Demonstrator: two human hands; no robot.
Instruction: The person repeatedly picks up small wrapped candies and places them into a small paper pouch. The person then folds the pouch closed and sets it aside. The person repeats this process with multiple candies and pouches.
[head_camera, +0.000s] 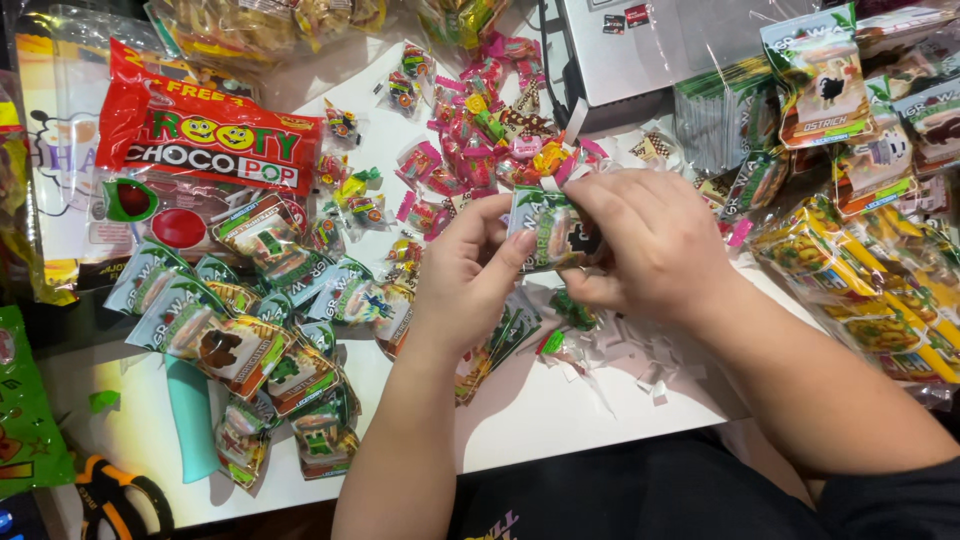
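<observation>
Both hands meet over the middle of a white table (560, 410). My left hand (470, 275) pinches the left edge of a small clear snack packet (545, 230) with green and brown print. My right hand (650, 245) grips the same packet from the right and top, hiding its right half. The packet is lifted just above the table, in front of a heap of small pink, yellow and green wrapped candies (480, 140).
A pile of similar filled packets (270, 360) lies at left, below a big red lollipop bag (200, 135). More packets (860, 110) and yellow snack bags (880, 300) crowd the right. Orange-handled scissors (115, 495) sit at the bottom left. A grey machine (640, 50) stands at the back. Plastic scraps (640, 350) litter the table.
</observation>
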